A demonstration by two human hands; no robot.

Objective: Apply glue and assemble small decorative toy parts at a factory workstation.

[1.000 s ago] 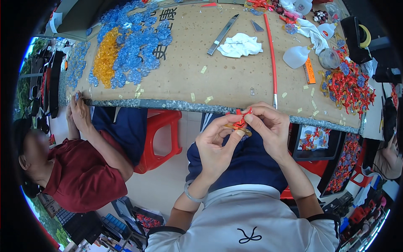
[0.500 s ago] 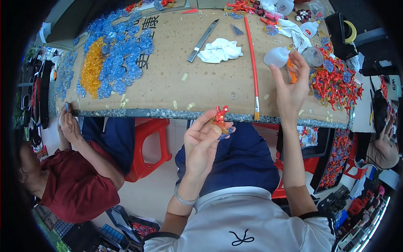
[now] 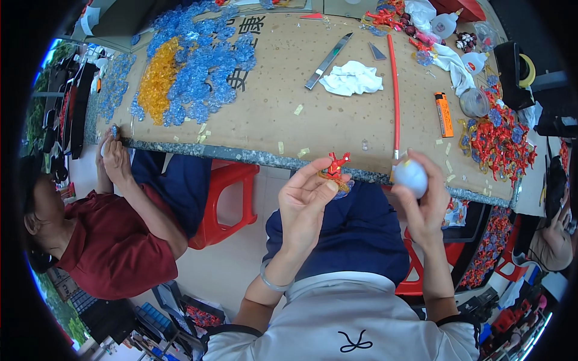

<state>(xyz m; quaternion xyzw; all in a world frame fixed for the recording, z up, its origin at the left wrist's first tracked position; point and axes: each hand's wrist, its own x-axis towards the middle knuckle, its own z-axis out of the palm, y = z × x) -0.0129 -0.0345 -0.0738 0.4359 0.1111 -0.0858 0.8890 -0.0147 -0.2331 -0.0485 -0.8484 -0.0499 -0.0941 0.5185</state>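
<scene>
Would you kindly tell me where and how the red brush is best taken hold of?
I'd pinch the red brush by the nearer half of its handle, from above: it appears to lie flat, slim and uncovered there, apart from the white cloth. Its bristle end points toward the near table edge, close in view to the right hand and its bottle.

white bottle [image 3: 412, 179]: blurred | red figure [image 3: 338, 167]: partly hidden | bluish piece [image 3: 114, 130]: too small to tell

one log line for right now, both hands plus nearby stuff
left hand: holding red figurine | right hand: holding pale bottle | on table: red-handled brush, white cloth
</scene>
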